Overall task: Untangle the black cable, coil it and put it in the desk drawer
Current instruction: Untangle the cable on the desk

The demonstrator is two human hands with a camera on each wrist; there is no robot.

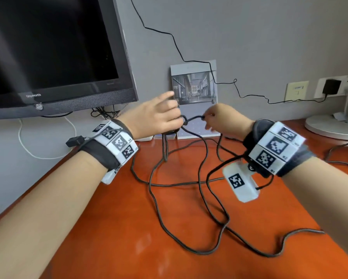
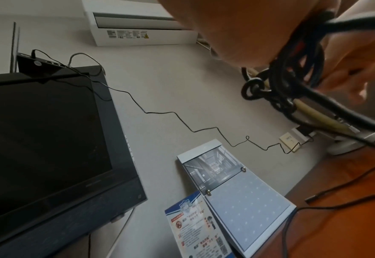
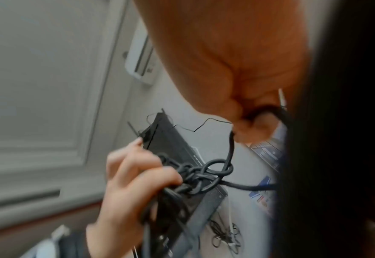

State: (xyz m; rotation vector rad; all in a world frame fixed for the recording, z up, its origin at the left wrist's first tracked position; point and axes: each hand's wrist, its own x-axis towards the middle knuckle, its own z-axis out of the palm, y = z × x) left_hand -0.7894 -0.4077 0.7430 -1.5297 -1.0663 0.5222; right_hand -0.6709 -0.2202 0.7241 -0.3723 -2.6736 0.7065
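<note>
Fingers: left hand grips black cable knot | right hand pinches its end, just beside.

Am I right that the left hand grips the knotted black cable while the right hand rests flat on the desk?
Not quite: the right hand is raised, pinching a strand of the black cable beside the knot, as the head view shows. The left hand does grip the knotted bundle.
</note>
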